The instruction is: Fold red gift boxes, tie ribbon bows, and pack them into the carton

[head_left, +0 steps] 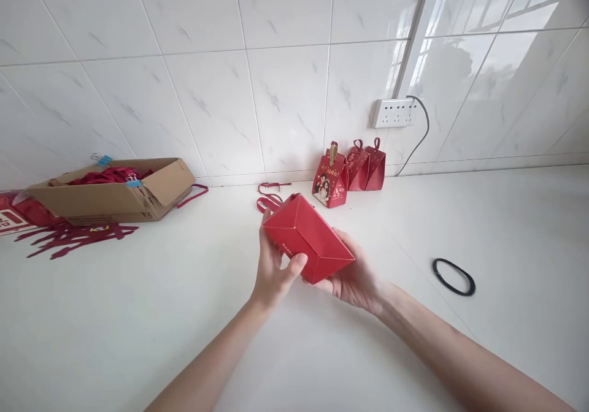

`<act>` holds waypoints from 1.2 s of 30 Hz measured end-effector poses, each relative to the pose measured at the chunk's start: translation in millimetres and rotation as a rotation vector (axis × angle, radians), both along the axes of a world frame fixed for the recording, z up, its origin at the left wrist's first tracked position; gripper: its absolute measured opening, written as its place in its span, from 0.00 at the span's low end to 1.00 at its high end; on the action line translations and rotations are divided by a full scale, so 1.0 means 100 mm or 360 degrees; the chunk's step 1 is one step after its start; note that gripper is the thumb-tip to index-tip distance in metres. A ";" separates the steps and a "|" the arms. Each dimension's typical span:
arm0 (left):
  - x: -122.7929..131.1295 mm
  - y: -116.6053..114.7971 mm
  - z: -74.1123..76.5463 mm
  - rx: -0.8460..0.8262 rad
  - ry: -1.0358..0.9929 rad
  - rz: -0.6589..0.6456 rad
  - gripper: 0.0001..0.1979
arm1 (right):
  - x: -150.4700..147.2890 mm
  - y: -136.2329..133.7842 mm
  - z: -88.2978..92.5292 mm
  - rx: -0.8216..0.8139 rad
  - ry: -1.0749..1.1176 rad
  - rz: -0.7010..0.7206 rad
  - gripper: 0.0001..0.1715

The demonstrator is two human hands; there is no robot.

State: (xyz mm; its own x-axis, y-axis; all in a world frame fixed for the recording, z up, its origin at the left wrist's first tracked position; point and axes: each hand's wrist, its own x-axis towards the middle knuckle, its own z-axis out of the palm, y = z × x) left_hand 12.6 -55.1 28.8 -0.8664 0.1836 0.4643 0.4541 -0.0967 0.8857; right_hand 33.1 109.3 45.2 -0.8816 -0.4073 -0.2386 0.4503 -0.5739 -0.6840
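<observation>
A red folded gift box (317,231) is held tilted above the white table, in the middle of the view. My left hand (275,271) grips its left side, with the thumb pressed on the lower face beside small pale lettering. From the right, my right hand (356,277) supports the box, its fingers partly hidden behind and under it. Just behind the box lie dark red ribbons (269,202), partly covered by it. Farther back, a finished-looking red gift box (330,179) with a printed couple and a ribbon loop stands upright.
Two more red boxes (375,170) with loops stand against the tiled wall, below a power socket (393,113) with a grey cable. At left, a cardboard box (119,200) holds red ribbons; loose ribbons (78,235) lie before it. A black ring (453,276) lies at right.
</observation>
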 end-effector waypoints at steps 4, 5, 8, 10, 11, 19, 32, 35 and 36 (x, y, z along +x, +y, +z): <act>0.07 0.06 0.00 0.0043 0.0043 -0.0014 0.35 | 0.07 -0.10 -0.03 -0.0111 0.0017 0.0047 0.21; 0.08 0.06 0.01 0.0036 0.0043 -0.0039 0.32 | 0.07 -0.10 -0.03 -0.0095 0.0027 0.0050 0.21; 0.08 0.05 0.03 0.0033 0.0029 -0.0058 0.26 | 0.06 -0.08 -0.01 -0.0030 0.0025 0.0037 0.21; 0.08 0.05 0.04 0.0033 0.0032 -0.0059 0.25 | 0.04 -0.05 -0.01 -0.0015 0.0033 0.0036 0.22; 0.08 0.05 0.04 0.0029 0.0040 -0.0067 0.25 | 0.03 -0.04 -0.01 -0.0015 0.0044 0.0041 0.22; 0.11 0.06 0.02 0.0063 0.0091 0.0042 0.37 | -0.03 0.03 -0.06 -0.0057 0.0068 0.0132 0.22; 0.00 -0.06 0.06 0.0330 -0.0099 0.0125 0.27 | -0.05 0.04 -0.10 0.0028 0.0119 0.0008 0.21; -0.02 -0.05 0.04 0.0353 -0.0076 0.0065 0.33 | -0.09 0.09 -0.10 0.0179 0.0341 -0.0190 0.18; -0.03 -0.05 0.03 0.0330 -0.0070 0.0071 0.35 | -0.10 0.12 -0.10 0.0240 0.0448 -0.0265 0.17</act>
